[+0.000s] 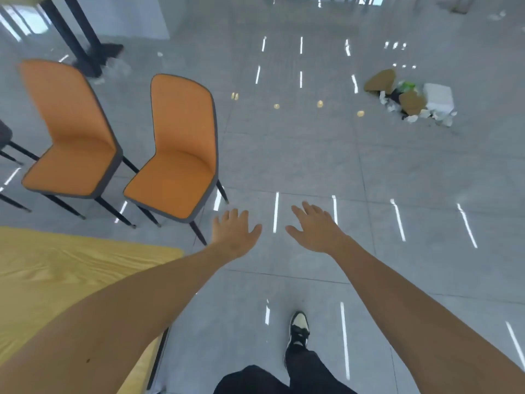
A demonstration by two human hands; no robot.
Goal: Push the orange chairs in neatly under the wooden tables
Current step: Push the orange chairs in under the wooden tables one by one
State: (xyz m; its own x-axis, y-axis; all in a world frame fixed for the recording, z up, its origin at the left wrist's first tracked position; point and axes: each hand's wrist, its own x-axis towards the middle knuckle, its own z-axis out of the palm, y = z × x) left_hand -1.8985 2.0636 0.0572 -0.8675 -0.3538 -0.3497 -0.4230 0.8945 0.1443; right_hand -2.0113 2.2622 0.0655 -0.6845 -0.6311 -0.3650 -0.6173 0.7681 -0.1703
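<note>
Left hand and right hand: both flat, fingers spread, palms down, empty, over grey floor. Two orange chairs stand clear of wooden table, seats facing it

Grey tile floor (glossy): two orange chairs, litter pile.

The scene was evenly and brightly lit from overhead. Strip lights were mirrored as white dashes of glare on the glossy floor, with some round warm spots toward 12 o'clock. Shadows were kept faint. Wide-angle bending was seen at the edges, and slight softness was noted throughout.
</note>
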